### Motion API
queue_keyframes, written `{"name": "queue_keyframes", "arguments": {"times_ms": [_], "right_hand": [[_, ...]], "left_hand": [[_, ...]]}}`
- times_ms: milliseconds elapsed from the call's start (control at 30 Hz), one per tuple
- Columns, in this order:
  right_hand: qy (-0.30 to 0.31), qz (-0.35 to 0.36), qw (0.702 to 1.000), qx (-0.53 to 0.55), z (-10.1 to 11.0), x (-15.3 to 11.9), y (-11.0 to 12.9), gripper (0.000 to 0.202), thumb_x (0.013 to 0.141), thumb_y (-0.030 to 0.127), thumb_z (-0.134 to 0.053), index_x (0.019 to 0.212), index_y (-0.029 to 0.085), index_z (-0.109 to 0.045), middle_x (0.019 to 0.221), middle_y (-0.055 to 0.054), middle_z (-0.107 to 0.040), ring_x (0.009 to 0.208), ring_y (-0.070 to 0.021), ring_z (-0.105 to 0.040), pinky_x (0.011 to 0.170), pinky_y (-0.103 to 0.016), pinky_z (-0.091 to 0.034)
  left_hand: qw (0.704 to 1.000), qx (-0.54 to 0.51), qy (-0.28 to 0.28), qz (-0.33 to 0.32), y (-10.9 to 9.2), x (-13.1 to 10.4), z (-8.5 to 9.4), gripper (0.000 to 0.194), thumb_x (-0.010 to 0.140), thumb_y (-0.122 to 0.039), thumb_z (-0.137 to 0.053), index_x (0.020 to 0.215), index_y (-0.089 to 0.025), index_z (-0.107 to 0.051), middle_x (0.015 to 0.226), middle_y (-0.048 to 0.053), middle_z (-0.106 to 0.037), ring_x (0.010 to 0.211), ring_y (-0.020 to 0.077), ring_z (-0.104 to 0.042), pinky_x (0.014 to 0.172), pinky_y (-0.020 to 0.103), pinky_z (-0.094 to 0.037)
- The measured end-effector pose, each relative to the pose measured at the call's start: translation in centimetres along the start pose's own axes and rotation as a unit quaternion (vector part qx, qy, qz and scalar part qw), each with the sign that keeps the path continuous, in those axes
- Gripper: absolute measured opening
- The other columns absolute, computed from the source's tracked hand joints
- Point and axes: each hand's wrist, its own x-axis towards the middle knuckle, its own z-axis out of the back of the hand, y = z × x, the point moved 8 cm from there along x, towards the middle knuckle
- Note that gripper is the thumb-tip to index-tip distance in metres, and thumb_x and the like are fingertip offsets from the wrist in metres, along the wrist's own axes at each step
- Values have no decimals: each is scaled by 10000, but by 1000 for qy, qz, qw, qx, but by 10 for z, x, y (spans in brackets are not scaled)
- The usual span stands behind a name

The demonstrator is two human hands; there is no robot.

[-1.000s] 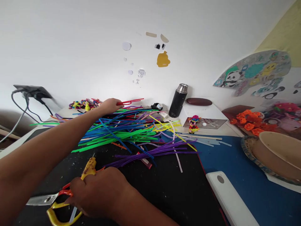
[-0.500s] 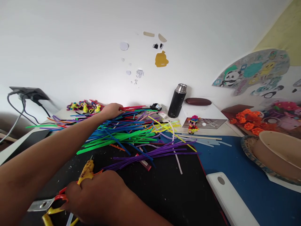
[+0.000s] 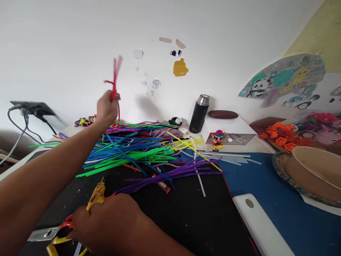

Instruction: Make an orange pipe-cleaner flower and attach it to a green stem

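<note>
Red pipe cleaners [image 3: 114, 83] have just risen in my closed left hand [image 3: 106, 109], mostly separated from the mixed pile [image 3: 144, 155] on the surface [image 3: 259, 146], while my right hand [image 3: 112, 220] curls round a yellow tool [image 3: 98, 193].

At 10 o'clock my left hand [image 3: 106, 111] is gripping red stems [image 3: 114, 80]; I am noting a matt look, blurred in part. At 8 o'clock I am recording matt, fuzzy-looking green stems [image 3: 130, 159], a bright, smooth metal blade [image 3: 42, 234], and a yellow tool [image 3: 98, 192] whose plastic is showing rough brown staining. At 2 o'clock a flask [image 3: 198, 115] is presenting a dark satin body under a glossy metal cap [image 3: 204, 99]. At 4 o'clock a white block [image 3: 262, 225] is appearing smooth, plastic. At 6 o'clock the black mat [image 3: 197, 220] is reading matt, specked. At 12 o'clock the wall [image 3: 170, 21] is looking smooth, matt.
</note>
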Motion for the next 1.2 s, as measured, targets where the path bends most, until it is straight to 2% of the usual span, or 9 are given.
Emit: {"name": "queue_keyframes", "arguments": {"times_ms": [133,300,400,500,667,800,967,1067,1200], "right_hand": [[-2,-5,1000,-6,-1,1,-1,285,1121,424,-561,1030,162,-628,818,-53,-801,563,-248,-763,425,-361,-604],[-3,-7,1000,3,-2,1,0,295,1132,424,-532,1024,166,-624,835,-54,-806,599,-264,-781,447,-378,-618],[-4,-2,1000,7,0,0,0,279,1124,406,-556,1020,157,-628,812,-58,-800,589,-261,-778,455,-369,-617],[-2,-5,1000,8,0,-1,0,249,1120,373,-572,1019,153,-630,804,-52,-798,591,-244,-780,471,-349,-619],[20,-2,1000,13,-4,1,0,201,1101,352,-605,1038,162,-628,794,-32,-794,584,-227,-775,490,-335,-625],[3,-6,1000,5,-4,1,-1,262,1121,399,-568,1022,162,-617,799,-45,-792,570,-239,-770,441,-341,-605],[2,-5,1000,-4,1,-1,0,225,1093,378,-627,1016,168,-601,802,-50,-787,577,-234,-769,453,-340,-613],[13,-5,1000,0,5,-1,0,256,1100,405,-616,1012,165,-599,797,-47,-787,600,-233,-778,475,-332,-621],[21,-5,1000,-4,8,0,0,325,1115,480,-576,1019,171,-596,801,-37,-794,612,-239,-784,470,-329,-611]], "left_hand": [[995,-61,-54,-50,-27,6,26,288,1122,-307,-364,1066,-189,-621,1067,77,-739,988,177,-648,921,306,-499],[977,129,165,-44,-31,-11,-20,388,1100,-445,-405,1253,-203,-667,925,82,-766,902,265,-718,828,370,-510],[946,162,279,-27,-15,-22,-55,296,964,-494,-614,1029,-240,-751,769,73,-744,922,341,-738,821,392,-499],[923,128,363,9,3,-27,-73,207,921,-417,-642,895,-232,-729,699,36,-721,803,261,-718,754,329,-508],[966,54,244,66,16,-2,-30,369,1089,-258,-251,1180,-150,-592,963,64,-746,775,134,-635,734,256,-536],[976,33,200,82,18,8,11,203,1065,-259,-425,1030,-166,-601,878,26,-698,752,118,-612,724,236,-513],[995,56,62,47,2,10,60,317,1080,-343,-417,1164,-172,-671,889,34,-661,688,137,-528,613,258,-418],[972,139,187,-13,-13,-14,38,355,1022,-446,-505,1132,-202,-738,823,36,-707,690,191,-581,651,310,-440],[870,243,412,-122,-19,-83,-19,399,939,-467,-587,1241,-286,-774,1012,70,-828,915,308,-743,755,346,-500]]}}
